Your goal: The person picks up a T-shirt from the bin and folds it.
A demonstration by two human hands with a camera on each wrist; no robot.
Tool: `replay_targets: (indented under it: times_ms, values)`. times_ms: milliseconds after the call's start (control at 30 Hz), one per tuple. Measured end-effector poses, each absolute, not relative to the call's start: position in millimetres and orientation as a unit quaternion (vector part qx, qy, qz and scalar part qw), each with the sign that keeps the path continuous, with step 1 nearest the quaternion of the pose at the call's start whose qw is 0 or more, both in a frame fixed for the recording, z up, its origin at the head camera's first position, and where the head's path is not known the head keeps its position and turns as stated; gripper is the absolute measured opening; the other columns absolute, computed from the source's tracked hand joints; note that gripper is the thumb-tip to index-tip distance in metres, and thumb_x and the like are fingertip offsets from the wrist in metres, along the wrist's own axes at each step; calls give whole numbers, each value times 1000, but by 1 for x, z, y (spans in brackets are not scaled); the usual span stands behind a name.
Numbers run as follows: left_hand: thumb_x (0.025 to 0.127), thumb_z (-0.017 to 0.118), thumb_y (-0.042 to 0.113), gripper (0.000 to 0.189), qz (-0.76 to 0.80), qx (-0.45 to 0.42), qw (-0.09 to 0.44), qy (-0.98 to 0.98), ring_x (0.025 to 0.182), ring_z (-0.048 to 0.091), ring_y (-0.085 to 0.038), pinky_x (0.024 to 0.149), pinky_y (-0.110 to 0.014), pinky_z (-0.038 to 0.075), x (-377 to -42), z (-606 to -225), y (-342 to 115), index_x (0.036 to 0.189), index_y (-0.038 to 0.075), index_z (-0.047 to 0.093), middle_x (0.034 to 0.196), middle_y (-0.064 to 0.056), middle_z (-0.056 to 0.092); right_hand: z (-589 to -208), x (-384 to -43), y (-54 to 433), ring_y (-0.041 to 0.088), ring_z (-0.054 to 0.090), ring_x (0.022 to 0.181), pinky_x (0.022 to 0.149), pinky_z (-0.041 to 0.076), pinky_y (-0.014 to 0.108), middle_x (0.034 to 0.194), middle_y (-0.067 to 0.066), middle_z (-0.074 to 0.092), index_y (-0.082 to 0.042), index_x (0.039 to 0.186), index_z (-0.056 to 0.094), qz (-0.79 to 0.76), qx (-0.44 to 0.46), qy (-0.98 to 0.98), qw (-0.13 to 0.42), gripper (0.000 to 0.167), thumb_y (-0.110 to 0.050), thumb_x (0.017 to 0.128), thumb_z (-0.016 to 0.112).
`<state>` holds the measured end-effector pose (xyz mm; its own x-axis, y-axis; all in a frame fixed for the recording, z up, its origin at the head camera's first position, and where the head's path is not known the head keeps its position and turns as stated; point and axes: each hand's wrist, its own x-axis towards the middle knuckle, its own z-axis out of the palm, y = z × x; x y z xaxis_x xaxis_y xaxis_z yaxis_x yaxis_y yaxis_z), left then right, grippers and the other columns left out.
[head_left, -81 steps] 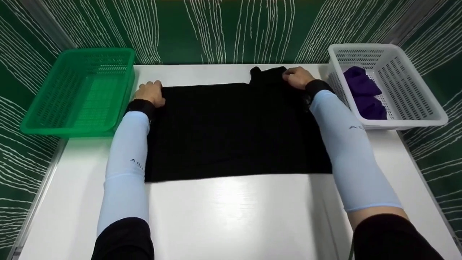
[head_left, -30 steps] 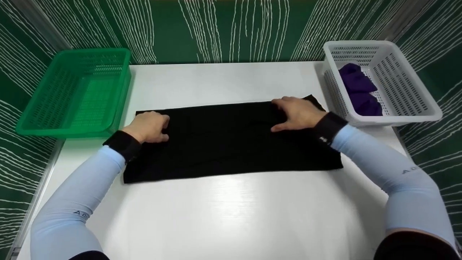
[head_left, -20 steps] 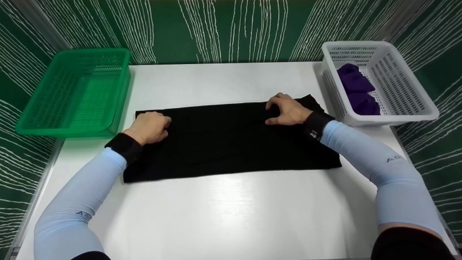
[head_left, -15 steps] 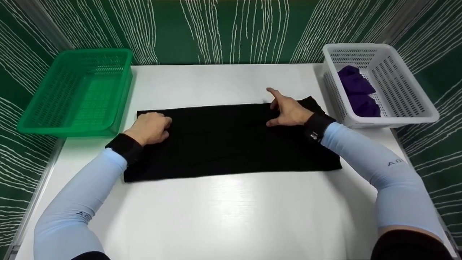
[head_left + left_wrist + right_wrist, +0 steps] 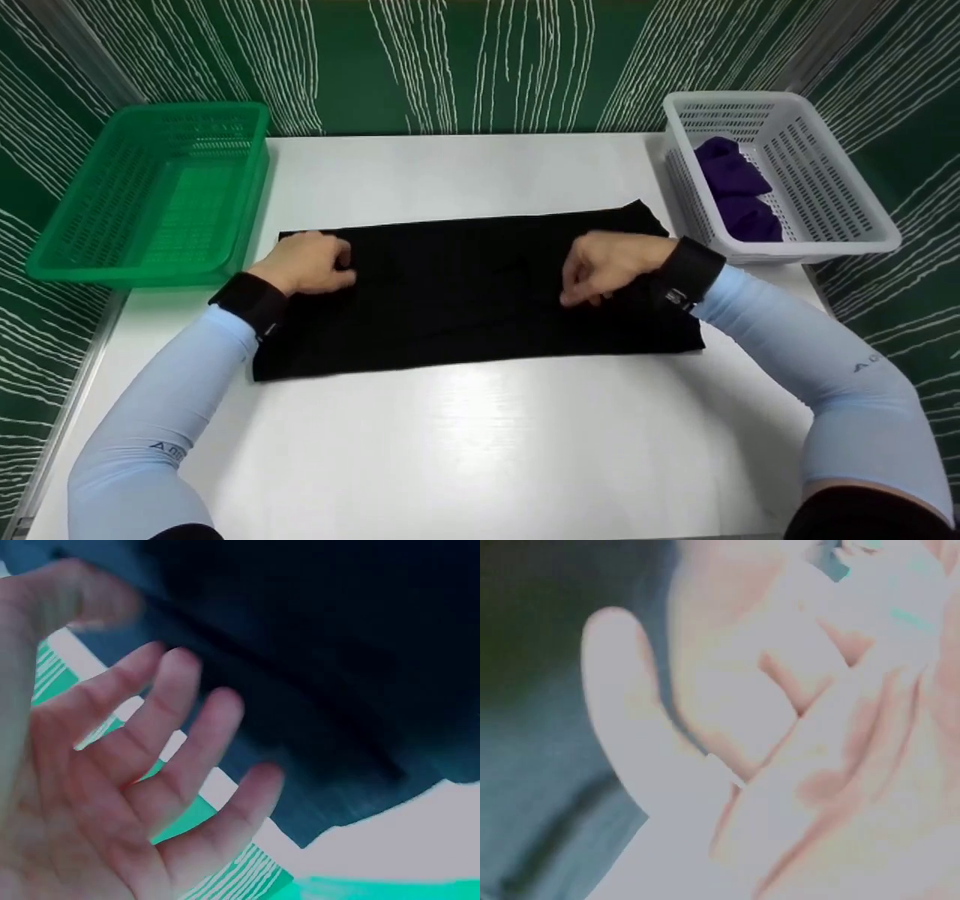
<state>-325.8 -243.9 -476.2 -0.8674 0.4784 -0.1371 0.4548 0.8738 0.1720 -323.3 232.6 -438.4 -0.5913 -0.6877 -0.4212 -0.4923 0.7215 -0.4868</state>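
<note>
A black folded cloth [image 5: 450,300] lies flat as a wide strip across the white table, with its far right corner sticking up in a point. Over its left end is my left hand [image 5: 306,264]; in the left wrist view its fingers [image 5: 217,720] are spread and gently bent, holding nothing. Toward the right end, my right hand [image 5: 604,262] hovers low over or touches the cloth, fingertips pointing down. The right wrist view shows the thumb [image 5: 615,682] apart from loosely curled fingers, with no cloth seen between them. Whether the fingertips touch the fabric is unclear.
A green plastic basket [image 5: 244,259] stands at the back left. At the back right is a white plastic basket [image 5: 840,247] with purple cloth [image 5: 739,180] inside. Green walls with white streaks border the white table [image 5: 450,465].
The cloth was deeper front to back, both hands at its far edge; now it is a narrower strip. Lately the right hand lifted a finger, then drew nearer; the left hardly moved.
</note>
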Motion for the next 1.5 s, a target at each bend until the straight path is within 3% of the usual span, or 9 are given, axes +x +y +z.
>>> replay_targets:
  times_ms: [100,200,367,500,667,867,1133,1300,1500]
  values:
    - [97,65,39,34,97,234,58,966,94,66,-35,81,-53,54,-329,-476,-226,110,7,71,102,-13,70,-445,-334,228,24,71,75,72,57,40,81,2,74,-12,105,77,-148,-343,909,185,23,-33,98,69]
    - [102,58,42,46,100,229,53,967,110,59,-40,87,-56,52,-331,-482,-199,132,8,63,120,-19,62,-466,-344,223,34,65,110,96,51,52,119,14,69,-5,134,63,-116,-330,931,104,42,-30,101,63]
    - [102,41,64,81,72,157,177,969,143,23,-57,95,-78,39,-328,-495,-161,165,17,20,162,-32,16,-501,-347,215,48,23,149,112,26,72,165,25,22,-7,163,24,-69,-326,934,127,70,-45,107,44]
    - [89,36,86,105,64,81,249,963,147,-10,-62,90,-92,20,-325,-498,-157,165,28,-7,166,-28,-17,-514,-348,224,48,-3,154,113,5,78,171,16,-6,-17,166,6,-67,-283,941,170,83,-65,104,32]
    - [67,40,103,133,89,-3,265,960,142,-24,-63,84,-96,5,-325,-496,-180,162,32,-18,162,-28,-29,-517,-360,265,51,-18,150,110,-13,76,169,18,-17,-20,166,-3,-98,-182,958,201,98,-81,95,29]
    - [67,38,103,136,131,-48,260,955,137,-33,-63,87,-94,-7,-329,-493,-210,163,23,-17,157,-34,-33,-522,-377,313,50,-25,148,110,-16,74,164,26,-25,-10,163,-14,-106,-102,965,215,118,-91,86,24]
    - [74,36,99,135,137,-64,230,961,140,-27,-63,94,-92,-3,-336,-492,-235,162,12,-18,156,-38,-32,-497,-369,320,61,-15,146,113,-3,75,160,40,-13,10,159,1,-54,-85,976,194,103,-68,101,35]
    - [91,33,84,112,106,3,188,976,144,-20,-63,101,-88,-2,-338,-500,-226,164,10,-7,160,-38,-21,-481,-339,282,63,3,146,114,12,74,160,42,2,4,161,14,-1,-129,980,151,88,-56,103,44]
    - [102,59,32,56,102,188,56,975,137,35,-49,98,-68,42,-331,-507,-204,152,12,43,148,-28,38,-471,-286,231,52,63,104,78,54,64,122,33,58,3,139,49,39,-153,975,156,88,-73,97,42]
